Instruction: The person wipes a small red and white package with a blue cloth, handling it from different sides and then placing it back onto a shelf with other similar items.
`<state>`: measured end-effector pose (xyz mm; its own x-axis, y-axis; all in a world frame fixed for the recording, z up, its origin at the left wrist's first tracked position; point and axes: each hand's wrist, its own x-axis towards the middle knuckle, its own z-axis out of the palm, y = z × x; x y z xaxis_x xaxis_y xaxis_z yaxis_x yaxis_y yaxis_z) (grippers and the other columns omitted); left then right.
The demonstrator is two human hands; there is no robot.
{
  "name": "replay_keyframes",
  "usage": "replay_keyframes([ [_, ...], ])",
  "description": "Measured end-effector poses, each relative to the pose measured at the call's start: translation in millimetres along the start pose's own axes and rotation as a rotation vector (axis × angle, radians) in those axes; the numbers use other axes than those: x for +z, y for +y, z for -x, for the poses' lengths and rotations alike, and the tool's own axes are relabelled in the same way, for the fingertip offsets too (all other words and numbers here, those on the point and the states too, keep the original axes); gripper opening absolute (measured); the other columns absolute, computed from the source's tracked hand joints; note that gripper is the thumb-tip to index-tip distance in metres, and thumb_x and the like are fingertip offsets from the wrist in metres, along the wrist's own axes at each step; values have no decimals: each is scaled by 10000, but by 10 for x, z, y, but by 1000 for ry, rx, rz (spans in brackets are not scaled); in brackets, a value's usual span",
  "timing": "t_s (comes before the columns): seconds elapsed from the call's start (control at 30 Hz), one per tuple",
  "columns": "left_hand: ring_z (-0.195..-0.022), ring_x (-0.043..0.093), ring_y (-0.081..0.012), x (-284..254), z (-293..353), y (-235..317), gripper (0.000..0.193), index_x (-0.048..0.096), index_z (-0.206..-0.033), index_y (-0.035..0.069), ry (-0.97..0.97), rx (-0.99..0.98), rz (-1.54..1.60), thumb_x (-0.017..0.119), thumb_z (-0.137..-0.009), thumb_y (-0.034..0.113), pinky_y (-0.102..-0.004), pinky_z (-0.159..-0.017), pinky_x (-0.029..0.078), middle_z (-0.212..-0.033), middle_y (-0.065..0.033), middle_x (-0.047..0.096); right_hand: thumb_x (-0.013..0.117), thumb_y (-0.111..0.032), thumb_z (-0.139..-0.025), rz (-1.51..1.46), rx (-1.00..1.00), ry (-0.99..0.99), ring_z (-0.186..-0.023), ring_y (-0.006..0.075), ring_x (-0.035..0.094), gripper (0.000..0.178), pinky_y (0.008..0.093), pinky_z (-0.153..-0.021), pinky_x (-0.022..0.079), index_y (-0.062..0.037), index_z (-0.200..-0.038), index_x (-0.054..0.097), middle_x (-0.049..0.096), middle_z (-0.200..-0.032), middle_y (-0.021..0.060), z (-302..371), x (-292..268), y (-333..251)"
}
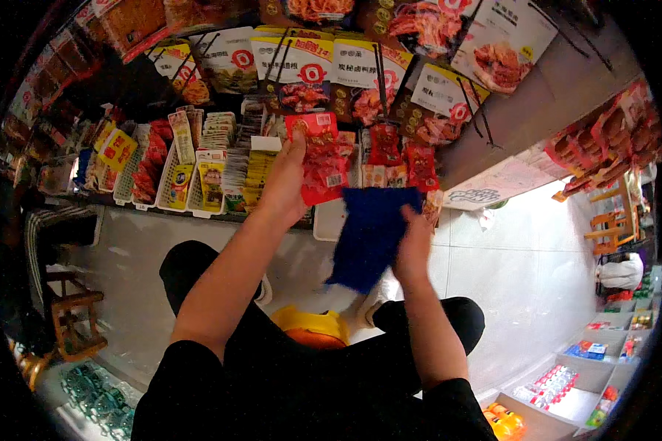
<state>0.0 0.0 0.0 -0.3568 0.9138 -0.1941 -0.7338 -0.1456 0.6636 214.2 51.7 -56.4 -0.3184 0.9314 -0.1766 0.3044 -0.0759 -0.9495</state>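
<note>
Head view: our left hand (285, 182) pinches a light, crinkly red plastic snack packet (322, 158) at its edge; our right hand (413, 242) grips a soft dark-blue cloth (368, 231).

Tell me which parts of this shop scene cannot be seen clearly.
All in the head view:
- Right hand: its fingers are hidden behind the blue cloth.
- Red packet in the left hand: its lower left part is covered by the hand.
- Yellow thing between the legs: mostly hidden by the dark clothing; its kind is unclear.
- Shelf goods at lower right: too small to identify.
</note>
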Motion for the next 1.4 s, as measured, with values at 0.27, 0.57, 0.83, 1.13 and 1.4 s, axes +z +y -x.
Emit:
replay_keyframes([
  [0.27,-848,616,-197,-58,32,-66,401,479,-1150,104,32,-139,49,389,-927,424,-403,-763,519,-985,-50,620,482,-240,-882,-223,-342,415,-873,220,590,341,292,-771,460,16,-1104,526,597,-997,138,-207,-101,-1342],
  [0.57,-909,613,-206,35,109,-65,392,459,-1170,89,-4,-179,37,345,-948,392,-412,-796,516,-1057,-66,595,414,-476,-881,1129,-805,-294,-1267,380,293,527,446,-1044,256,-54,-1157,570,429,-1311,177,-1111,353,-1625],
  [0.83,-993,582,-195,-153,128,-144,477,423,-1237,54,76,-82,-54,392,-933,420,-357,-789,517,-1124,-84,558,466,-351,-885,461,-736,56,-1115,283,488,391,357,-939,374,-37,-1077,598,528,-1186,179,-490,208,-1521],
  [1.13,-833,562,-168,-352,90,-713,486,452,-1211,49,-64,-213,-496,311,-953,436,-259,-724,461,-975,-54,546,531,-373,-880,-305,12,-295,-868,190,577,518,307,-735,466,39,-1189,474,600,-1003,139,-91,694,-63],
  [1.4,-861,603,-233,-888,-499,-1197,255,525,-1074,14,69,127,-1145,525,-881,181,-334,-715,468,-914,-141,615,513,-235,-847,229,-11,-209,-742,221,589,332,334,-677,463,44,-1024,553,592,-821,168,-618,505,553],
])
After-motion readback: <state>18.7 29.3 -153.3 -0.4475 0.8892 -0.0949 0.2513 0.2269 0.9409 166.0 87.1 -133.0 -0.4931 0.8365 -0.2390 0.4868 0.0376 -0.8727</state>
